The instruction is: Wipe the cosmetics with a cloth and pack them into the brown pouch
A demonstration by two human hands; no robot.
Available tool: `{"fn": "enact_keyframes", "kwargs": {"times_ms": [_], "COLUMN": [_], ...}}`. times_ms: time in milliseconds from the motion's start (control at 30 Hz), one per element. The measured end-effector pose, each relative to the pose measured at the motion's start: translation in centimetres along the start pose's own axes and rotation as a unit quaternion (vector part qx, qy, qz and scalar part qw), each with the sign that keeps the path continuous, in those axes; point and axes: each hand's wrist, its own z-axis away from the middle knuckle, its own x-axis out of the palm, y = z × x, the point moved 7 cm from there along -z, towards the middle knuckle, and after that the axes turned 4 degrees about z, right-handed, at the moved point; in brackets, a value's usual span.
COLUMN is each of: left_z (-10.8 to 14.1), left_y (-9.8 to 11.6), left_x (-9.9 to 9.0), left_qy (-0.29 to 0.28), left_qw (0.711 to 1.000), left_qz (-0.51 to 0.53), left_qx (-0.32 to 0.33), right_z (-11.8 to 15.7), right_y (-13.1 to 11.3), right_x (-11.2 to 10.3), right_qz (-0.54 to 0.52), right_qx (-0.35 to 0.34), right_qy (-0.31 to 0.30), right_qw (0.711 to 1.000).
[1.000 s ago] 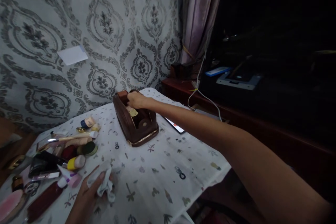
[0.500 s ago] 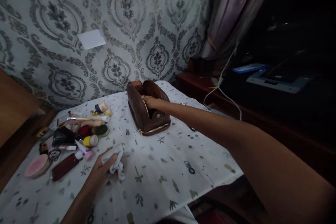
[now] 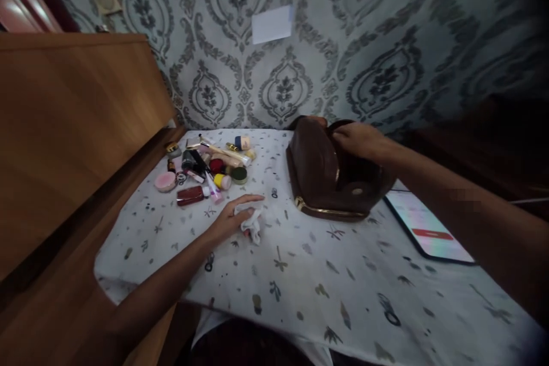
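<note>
A brown bag [image 3: 315, 160] stands unzipped on the patterned white cloth [image 3: 300, 297]. My right hand [image 3: 358, 140] is at its opening, fingers curled down at the edge; the fingertips are hidden, so any hold cannot be made out. Left of the bag, my left hand [image 3: 235, 217] is closed on a crumpled white cloth [image 3: 254, 223] just above the table. Beyond that hand lies a pile of cosmetics, with a dark red bottle [image 3: 191, 195], a pink round case [image 3: 165, 182], a green-lidded jar [image 3: 239, 175] and a yellow-banded tube [image 3: 222, 181].
A tablet or phone with a lit screen [image 3: 429, 226] lies right of the bag, under my right forearm. A wooden cabinet [image 3: 77, 126] borders the table at the left. The patterned wall [image 3: 283, 86] rises behind, with a white paper [image 3: 271, 24] on it.
The view has swung left and closer, so the bag and pile appear farther right. My right hand has come up from inside the bag to its opening. My left hand still holds the cloth.
</note>
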Motion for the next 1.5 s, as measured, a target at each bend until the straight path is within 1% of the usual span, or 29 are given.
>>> {"fn": "enact_keyframes", "kwargs": {"times_ms": [33, 67, 100, 133, 167, 200, 233, 300, 333, 400, 467, 533, 600, 700, 800, 833, 900, 1000, 1133, 1200, 1267, 1333, 1400, 1500], "left_z": [-0.1, -0.1, -0.2, -0.2, -0.2, -0.2, 0.0, 0.3, 0.5, 0.9, 1.3, 1.5, 1.2, 0.2, -1.8, -2.6, -4.3, -6.7, -8.9, -9.5, -9.6, -9.3, -8.7, -7.6], "left_y": [0.1, 0.2, 0.3, 0.5, 0.8, 1.2, 1.5, 2.2, 2.6, 3.7, 5.0, 6.3, 8.0, 11.4, 13.9, 14.4, 14.7, 14.0, 12.5, 12.1, 11.9, 12.0, 12.5, 14.3], "left_x": [-0.3, -0.6, -0.9, -1.3, -1.7, -2.1, -2.5, -3.2, -3.6, -4.6, -6.2, -8.7, -12.0, -17.9, -23.5, -25.2, -27.8, -30.7, -33.2, -34.1, -34.5, -34.5, -34.3, -33.4], "left_qy": [0.009, 0.022, 0.037, 0.054, 0.072, 0.091, 0.109, 0.137, 0.147, 0.174, 0.211, 0.252, 0.291, 0.365, 0.415, 0.427, 0.432, 0.416, 0.399, 0.402, 0.410, 0.423, 0.441, 0.449], "left_qw": [1.000, 1.000, 0.999, 0.998, 0.997, 0.995, 0.993, 0.989, 0.987, 0.974, 0.945, 0.912, 0.883, 0.818, 0.757, 0.740, 0.715, 0.696, 0.687, 0.684, 0.686, 0.692, 0.699, 0.723], "left_qz": [0.001, 0.001, 0.001, -0.001, -0.002, -0.004, -0.006, -0.024, -0.044, -0.130, -0.237, -0.313, -0.361, -0.442, -0.504, -0.519, -0.544, -0.569, -0.581, -0.579, -0.572, -0.561, -0.546, -0.522], "left_qx": [0.005, 0.009, 0.015, 0.023, 0.031, 0.038, 0.042, 0.047, 0.051, 0.069, 0.084, 0.082, 0.075, 0.055, -0.007, -0.034, -0.083, -0.137, -0.180, -0.188, -0.184, -0.166, -0.135, -0.052], "right_z": [0.2, 0.7, 1.5, 2.6, 4.0, 5.6, 7.3, 10.2, 11.4, 13.4, 15.0, 16.3, 17.2, 17.9, 18.0, 17.9, 17.8, 17.7, 17.7, 17.7, 17.6, 17.6, 17.6, 17.7], "right_y": [-0.4, -1.1, -2.0, -3.3, -4.9, -6.6, -8.2, -11.1, -12.3, -14.2, -15.3, -16.0, -16.2, -15.9, -15.6, -15.5, -15.3, -15.2, -15.2, -15.3, -15.4, -15.5, -15.5, -15.4], "right_x": [-0.7, -1.6, -2.9, -4.2, -5.1, -5.6, -5.5, -3.9, -2.4, 1.2, 4.6, 7.3, 9.2, 10.8, 11.4, 11.4, 11.4, 11.3, 11.2, 11.1, 11.1, 11.0, 10.9, 10.9], "right_qz": [0.007, 0.013, 0.016, 0.003, -0.023, -0.053, -0.087, -0.157, -0.188, -0.226, -0.253, -0.271, -0.289, -0.315, -0.343, -0.352, -0.364, -0.363, -0.356, -0.356, -0.355, -0.354, -0.355, -0.361], "right_qx": [0.005, 0.010, 0.006, -0.015, -0.050, -0.092, -0.133, -0.205, -0.228, -0.246, -0.247, -0.239, -0.218, -0.174, -0.143, -0.135, -0.126, -0.123, -0.125, -0.127, -0.132, -0.136, -0.138, -0.143], "right_qy": [-0.005, 0.005, 0.054, 0.111, 0.165, 0.201, 0.219, 0.199, 0.172, 0.090, 0.028, -0.028, -0.065, -0.103, -0.126, -0.130, -0.136, -0.144, -0.146, -0.150, -0.153, -0.154, -0.152, -0.145], "right_qw": [1.000, 1.000, 0.998, 0.994, 0.985, 0.974, 0.963, 0.945, 0.940, 0.938, 0.935, 0.932, 0.930, 0.927, 0.920, 0.917, 0.913, 0.912, 0.914, 0.914, 0.913, 0.913, 0.912, 0.910]}}
